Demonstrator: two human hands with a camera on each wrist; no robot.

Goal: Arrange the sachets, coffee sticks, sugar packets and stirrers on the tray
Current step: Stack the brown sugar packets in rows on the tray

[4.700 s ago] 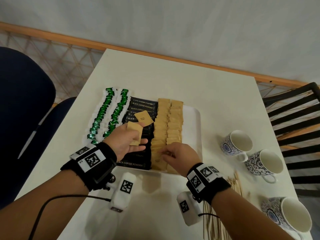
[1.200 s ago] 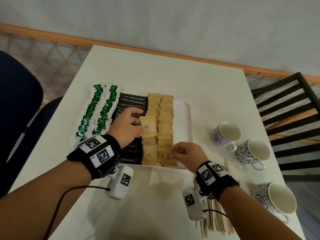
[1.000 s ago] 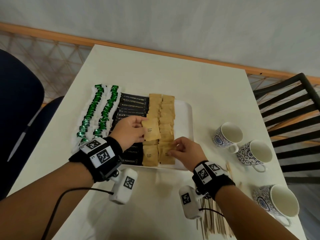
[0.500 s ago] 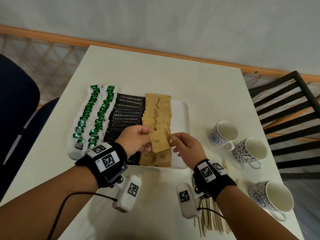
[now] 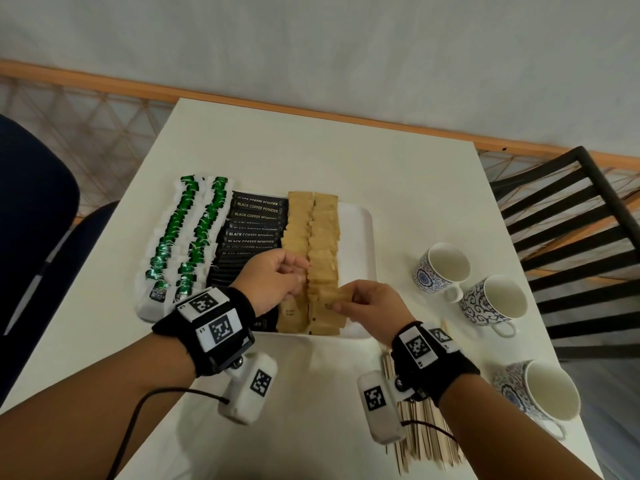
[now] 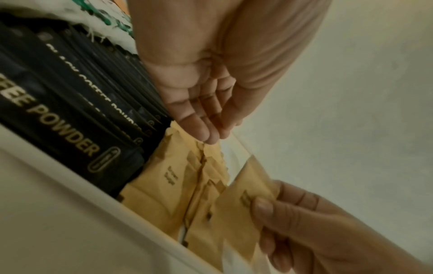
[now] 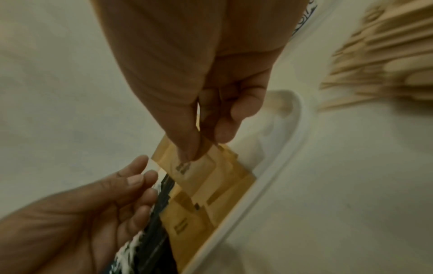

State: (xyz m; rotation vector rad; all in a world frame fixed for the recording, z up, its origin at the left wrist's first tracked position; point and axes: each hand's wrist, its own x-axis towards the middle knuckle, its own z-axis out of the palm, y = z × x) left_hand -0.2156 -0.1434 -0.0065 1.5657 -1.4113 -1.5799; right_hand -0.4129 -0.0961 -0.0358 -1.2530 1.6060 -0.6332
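A white tray (image 5: pixel 360 237) holds green-and-white sachets (image 5: pixel 180 237) on its left, black coffee sticks (image 5: pixel 256 216) beside them, then two columns of brown sugar packets (image 5: pixel 311 230). My right hand (image 5: pixel 337 301) pinches one sugar packet (image 5: pixel 332 295) between thumb and fingers, just above the near end of the right column. The right wrist view shows that pinch (image 7: pixel 201 148) on the packet (image 7: pixel 187 172). My left hand (image 5: pixel 301 271) hovers over the left column, fingers relaxed and holding nothing (image 6: pixel 211 137). Wooden stirrers (image 5: pixel 426 441) lie on the table under my right wrist.
Three patterned cups (image 5: pixel 443 268) stand on the table to the right of the tray. A bare strip of tray lies right of the sugar columns. A black slatted chair (image 5: pixel 571 237) is at the far right, a dark blue chair (image 5: pixel 31 237) at the left.
Half a second ago both hands held the sugar packet. My left hand has since let go and drawn back, and the right hand has brought the packet down toward the right column.
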